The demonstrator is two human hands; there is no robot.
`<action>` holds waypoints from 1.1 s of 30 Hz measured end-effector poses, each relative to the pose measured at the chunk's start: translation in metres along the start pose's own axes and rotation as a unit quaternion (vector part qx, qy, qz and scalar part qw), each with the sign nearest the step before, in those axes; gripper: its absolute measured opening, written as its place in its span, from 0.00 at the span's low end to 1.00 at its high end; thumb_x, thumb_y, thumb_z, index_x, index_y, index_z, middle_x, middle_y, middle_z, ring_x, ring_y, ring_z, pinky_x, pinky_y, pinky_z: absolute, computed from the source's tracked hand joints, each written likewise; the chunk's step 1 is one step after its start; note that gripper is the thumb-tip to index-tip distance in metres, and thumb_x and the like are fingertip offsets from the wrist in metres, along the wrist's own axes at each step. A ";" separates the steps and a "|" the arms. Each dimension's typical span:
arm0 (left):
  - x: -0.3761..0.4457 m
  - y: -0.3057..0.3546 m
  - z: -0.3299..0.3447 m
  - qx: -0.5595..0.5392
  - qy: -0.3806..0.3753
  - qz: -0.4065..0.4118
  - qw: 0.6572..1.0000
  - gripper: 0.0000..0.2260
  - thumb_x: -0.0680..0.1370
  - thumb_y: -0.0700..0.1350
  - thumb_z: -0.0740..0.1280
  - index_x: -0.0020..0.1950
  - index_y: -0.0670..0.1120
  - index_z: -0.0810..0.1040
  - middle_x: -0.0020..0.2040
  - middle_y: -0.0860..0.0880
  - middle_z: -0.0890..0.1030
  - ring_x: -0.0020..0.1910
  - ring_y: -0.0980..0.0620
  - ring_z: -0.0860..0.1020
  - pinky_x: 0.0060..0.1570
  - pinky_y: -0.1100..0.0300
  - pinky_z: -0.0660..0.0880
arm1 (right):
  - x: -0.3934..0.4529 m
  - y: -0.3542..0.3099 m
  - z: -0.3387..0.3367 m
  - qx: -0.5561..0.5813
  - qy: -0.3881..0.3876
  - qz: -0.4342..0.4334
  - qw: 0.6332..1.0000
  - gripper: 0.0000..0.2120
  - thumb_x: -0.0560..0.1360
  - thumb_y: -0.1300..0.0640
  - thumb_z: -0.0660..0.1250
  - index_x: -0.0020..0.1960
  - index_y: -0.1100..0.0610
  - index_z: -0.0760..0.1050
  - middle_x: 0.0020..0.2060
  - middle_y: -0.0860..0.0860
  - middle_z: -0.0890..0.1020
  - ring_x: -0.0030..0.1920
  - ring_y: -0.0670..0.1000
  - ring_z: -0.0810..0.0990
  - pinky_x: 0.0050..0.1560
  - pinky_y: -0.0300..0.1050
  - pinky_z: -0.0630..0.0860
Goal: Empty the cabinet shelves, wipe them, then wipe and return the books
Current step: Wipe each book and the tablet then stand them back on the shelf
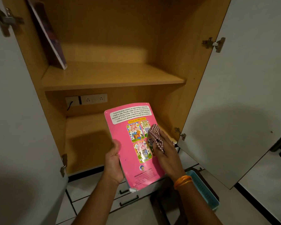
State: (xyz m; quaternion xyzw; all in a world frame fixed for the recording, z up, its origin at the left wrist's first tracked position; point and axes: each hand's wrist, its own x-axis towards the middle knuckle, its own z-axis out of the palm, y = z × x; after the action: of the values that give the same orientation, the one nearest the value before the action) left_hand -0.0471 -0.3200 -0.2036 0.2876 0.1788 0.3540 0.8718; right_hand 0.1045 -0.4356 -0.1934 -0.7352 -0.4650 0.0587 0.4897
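Pink book [130, 153]: being held up in front of the lower shelf [88, 143], back cover facing the camera.
Left hand [113, 161]: gripping the book's left edge.
Right hand [166, 154]: clutching a checked cloth [156, 135] and pressing it on the cover.
Upper shelf [110, 75]: another book [47, 32] is leaning against the left wall.
Cabinet doors: both are standing open.

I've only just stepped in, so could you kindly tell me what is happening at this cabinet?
A person is cleaning a pink colouring book in front of the open wooden cabinet. The left hand holds the book's edge while the right hand presses a red-and-white checked cloth against its back cover. One thin book leans against the upper shelf's left wall; the lower shelf looks bare.
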 end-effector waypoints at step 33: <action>-0.011 0.009 0.011 -0.080 0.018 0.041 0.996 0.23 0.83 0.59 0.57 0.70 0.46 0.76 0.64 0.42 0.82 0.59 0.40 0.82 0.54 0.41 0.81 | -0.005 0.012 0.011 0.074 0.062 0.067 0.993 0.29 0.75 0.25 0.55 0.74 0.32 0.63 0.74 0.43 0.70 0.72 0.49 0.70 0.70 0.61 0.71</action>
State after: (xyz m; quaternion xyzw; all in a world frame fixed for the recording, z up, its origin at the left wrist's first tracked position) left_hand -0.0535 -0.3271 -0.1881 0.2173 0.1534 0.4080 0.8734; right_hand 0.1034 -0.4333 -0.2098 -0.7288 -0.3773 0.0799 0.5658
